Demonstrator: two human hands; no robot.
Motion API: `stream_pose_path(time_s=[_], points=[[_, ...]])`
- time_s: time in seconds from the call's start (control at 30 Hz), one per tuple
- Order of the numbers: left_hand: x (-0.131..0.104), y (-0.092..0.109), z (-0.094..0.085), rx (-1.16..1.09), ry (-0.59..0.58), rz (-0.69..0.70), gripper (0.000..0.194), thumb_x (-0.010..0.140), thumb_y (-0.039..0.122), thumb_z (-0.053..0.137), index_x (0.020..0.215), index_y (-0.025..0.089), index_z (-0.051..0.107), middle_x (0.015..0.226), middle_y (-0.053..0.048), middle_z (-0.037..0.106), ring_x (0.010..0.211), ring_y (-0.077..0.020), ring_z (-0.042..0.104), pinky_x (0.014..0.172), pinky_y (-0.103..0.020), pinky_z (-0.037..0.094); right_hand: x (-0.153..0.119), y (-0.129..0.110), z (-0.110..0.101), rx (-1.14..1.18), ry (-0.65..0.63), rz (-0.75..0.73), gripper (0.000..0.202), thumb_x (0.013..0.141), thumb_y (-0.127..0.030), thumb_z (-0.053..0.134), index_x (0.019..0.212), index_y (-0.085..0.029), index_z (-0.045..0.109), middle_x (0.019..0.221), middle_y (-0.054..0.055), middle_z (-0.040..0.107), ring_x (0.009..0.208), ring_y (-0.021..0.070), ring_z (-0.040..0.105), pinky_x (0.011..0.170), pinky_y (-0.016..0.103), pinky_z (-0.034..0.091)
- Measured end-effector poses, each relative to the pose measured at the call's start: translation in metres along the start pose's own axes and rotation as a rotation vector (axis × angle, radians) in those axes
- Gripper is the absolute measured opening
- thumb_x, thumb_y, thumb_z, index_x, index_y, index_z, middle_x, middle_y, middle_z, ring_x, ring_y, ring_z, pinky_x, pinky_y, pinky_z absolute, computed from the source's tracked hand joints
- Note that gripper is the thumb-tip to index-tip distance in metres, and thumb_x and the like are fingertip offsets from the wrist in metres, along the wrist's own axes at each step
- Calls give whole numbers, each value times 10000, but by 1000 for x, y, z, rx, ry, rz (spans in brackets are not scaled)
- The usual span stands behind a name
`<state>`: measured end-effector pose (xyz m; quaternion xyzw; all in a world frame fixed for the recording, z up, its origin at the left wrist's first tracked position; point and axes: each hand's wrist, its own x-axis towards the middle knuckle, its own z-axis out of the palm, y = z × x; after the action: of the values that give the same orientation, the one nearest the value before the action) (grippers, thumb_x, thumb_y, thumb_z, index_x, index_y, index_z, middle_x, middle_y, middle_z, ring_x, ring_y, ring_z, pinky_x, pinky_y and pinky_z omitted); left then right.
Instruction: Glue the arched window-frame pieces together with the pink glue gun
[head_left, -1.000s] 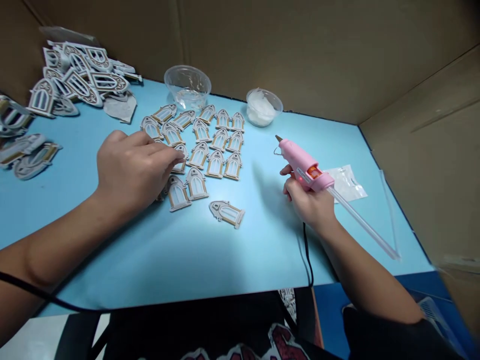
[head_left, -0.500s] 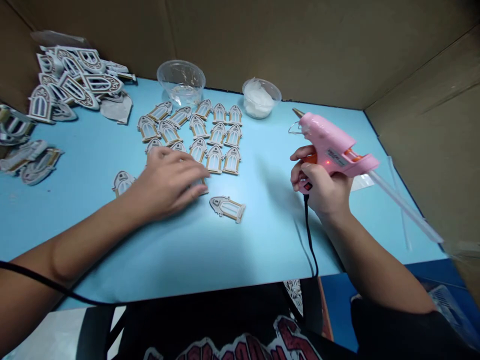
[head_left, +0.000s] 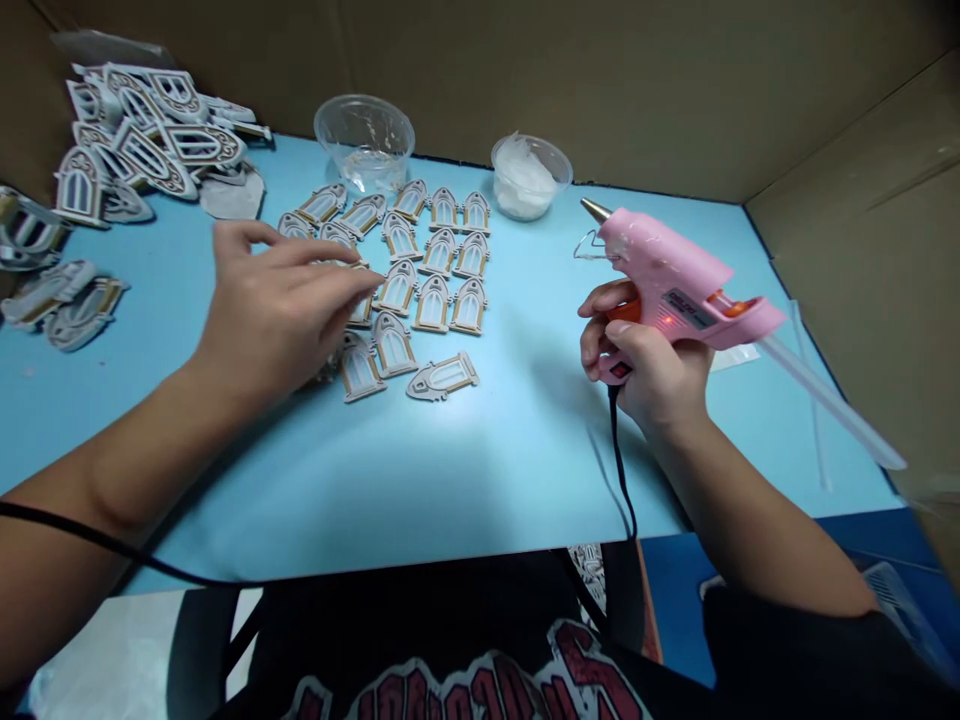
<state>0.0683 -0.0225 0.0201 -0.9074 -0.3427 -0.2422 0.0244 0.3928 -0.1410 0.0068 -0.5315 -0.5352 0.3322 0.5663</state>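
My right hand (head_left: 652, 375) is wrapped round the handle of a pink hot glue gun (head_left: 664, 265), its metal nozzle pointing left and a clear glue stick (head_left: 832, 400) jutting from the back. A small red light glows on its side. My left hand (head_left: 270, 305) hovers over the left part of several small arched window pieces (head_left: 433, 302), fingers stretched and apart, with nothing visible in them. It hides some of those pieces. Just right of it, two pieces (head_left: 393, 343) stand side by side, and a single piece (head_left: 444, 378) lies sideways in front of the group.
A heap of larger arched frames (head_left: 150, 150) fills the back left, with more pieces (head_left: 86, 310) below. A clear tub (head_left: 364, 140) and a smaller tub of white material (head_left: 527, 180) stand at the back. Cardboard walls (head_left: 637, 90) enclose the blue table (head_left: 480, 490). The black cord (head_left: 621, 470) hangs over its front edge.
My left hand has lifted and drawn back to the left, uncovering two pieces. The sideways piece has turned and shifted slightly. My right hand keeps the glue gun in nearly the same place.
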Motion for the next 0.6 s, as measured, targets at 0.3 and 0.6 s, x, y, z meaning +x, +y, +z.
stream_pose_path(time_s=[0.3,0.6], points=[[3,-24,-19,328,-14,-468,632,1009,693,392,890,187,751,719,-53,584,835,-246,557,955,-521,368,2,0,-1,-160,9,108,31,860,-259,588,863,-261,619,901,59,692,545,152,518,473,350,407],[-17,26,23,-215,-420,182,559,958,632,568,1328,226,672,1442,-130,667,1390,-394,537,1069,-532,374,1,-1,11,-153,-22,261,126,738,-222,634,858,-259,636,724,-19,629,476,135,547,430,302,434]])
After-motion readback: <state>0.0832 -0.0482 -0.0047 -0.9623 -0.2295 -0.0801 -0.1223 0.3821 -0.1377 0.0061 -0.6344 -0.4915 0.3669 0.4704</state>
